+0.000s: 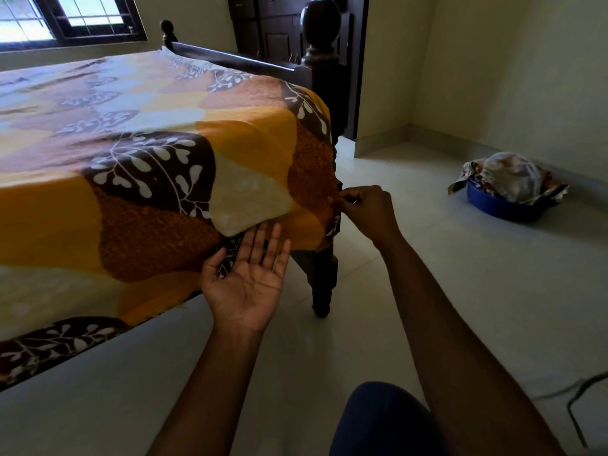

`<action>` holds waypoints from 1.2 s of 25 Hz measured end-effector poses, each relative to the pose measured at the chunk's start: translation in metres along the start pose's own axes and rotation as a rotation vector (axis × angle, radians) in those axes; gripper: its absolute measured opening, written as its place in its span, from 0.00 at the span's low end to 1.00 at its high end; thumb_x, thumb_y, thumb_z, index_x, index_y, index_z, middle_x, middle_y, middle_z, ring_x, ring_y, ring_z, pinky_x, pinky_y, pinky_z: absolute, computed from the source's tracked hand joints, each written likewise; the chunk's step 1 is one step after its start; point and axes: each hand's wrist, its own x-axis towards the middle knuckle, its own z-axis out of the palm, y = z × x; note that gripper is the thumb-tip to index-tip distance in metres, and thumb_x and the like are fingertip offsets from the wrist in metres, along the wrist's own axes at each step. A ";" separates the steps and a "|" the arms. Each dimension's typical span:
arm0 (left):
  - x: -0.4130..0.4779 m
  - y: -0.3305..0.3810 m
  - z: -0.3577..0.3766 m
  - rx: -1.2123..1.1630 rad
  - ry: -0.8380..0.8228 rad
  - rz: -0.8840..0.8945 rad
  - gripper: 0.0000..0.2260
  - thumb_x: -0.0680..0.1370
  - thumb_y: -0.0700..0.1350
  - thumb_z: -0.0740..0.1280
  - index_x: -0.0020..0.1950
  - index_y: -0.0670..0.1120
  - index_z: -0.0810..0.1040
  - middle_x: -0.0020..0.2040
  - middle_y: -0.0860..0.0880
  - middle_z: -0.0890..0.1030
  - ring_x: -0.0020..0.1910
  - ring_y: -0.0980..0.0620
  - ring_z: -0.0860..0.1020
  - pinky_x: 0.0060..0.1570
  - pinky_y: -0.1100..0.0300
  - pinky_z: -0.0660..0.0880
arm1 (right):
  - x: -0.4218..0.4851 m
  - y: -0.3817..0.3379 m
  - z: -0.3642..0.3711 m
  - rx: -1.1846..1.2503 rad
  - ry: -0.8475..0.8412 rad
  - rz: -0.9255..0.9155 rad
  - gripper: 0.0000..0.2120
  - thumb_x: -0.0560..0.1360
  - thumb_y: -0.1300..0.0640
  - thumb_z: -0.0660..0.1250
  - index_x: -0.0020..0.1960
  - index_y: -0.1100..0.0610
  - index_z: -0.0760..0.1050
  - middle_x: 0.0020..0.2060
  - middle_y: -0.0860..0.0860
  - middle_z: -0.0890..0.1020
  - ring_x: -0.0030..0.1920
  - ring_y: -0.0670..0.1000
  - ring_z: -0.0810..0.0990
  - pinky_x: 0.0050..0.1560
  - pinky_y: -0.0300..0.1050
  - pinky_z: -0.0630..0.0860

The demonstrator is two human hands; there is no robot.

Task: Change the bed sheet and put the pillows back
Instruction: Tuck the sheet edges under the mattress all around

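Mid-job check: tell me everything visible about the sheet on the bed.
The bed sheet is soft-looking printed cloth: yellow, orange, cream and brown patches with white leaf sprigs. It lies spread over the bed, mostly smooth, hanging over the near side and corner. The right hand pinches it at the corner beside the dark bedpost; the left hand, palm up, fingers straight, touches its hanging edge.

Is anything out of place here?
Crumpled cloth spills over the rim of a blue basin on the floor. The sheet corner hangs loose at the bedpost, pinched by the right hand.
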 end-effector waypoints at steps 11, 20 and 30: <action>0.005 0.006 0.003 -0.027 -0.064 0.000 0.39 0.57 0.45 0.75 0.66 0.37 0.69 0.64 0.37 0.75 0.62 0.39 0.75 0.60 0.38 0.69 | -0.004 -0.047 0.021 1.540 -0.361 0.566 0.26 0.80 0.45 0.49 0.70 0.61 0.64 0.66 0.58 0.71 0.69 0.57 0.68 0.67 0.50 0.65; 0.009 -0.003 -0.003 -0.039 0.030 0.036 0.33 0.58 0.44 0.70 0.62 0.37 0.72 0.61 0.38 0.78 0.61 0.38 0.76 0.59 0.40 0.72 | -0.037 -0.007 0.027 1.341 0.040 0.716 0.17 0.78 0.58 0.63 0.65 0.62 0.72 0.43 0.54 0.80 0.43 0.48 0.79 0.40 0.37 0.79; 0.008 -0.002 -0.008 -0.075 -0.064 0.004 0.27 0.60 0.45 0.70 0.56 0.32 0.78 0.63 0.36 0.75 0.61 0.37 0.75 0.58 0.38 0.71 | -0.050 -0.042 0.053 1.819 0.005 0.581 0.23 0.81 0.50 0.51 0.70 0.64 0.65 0.64 0.60 0.73 0.68 0.57 0.69 0.64 0.49 0.67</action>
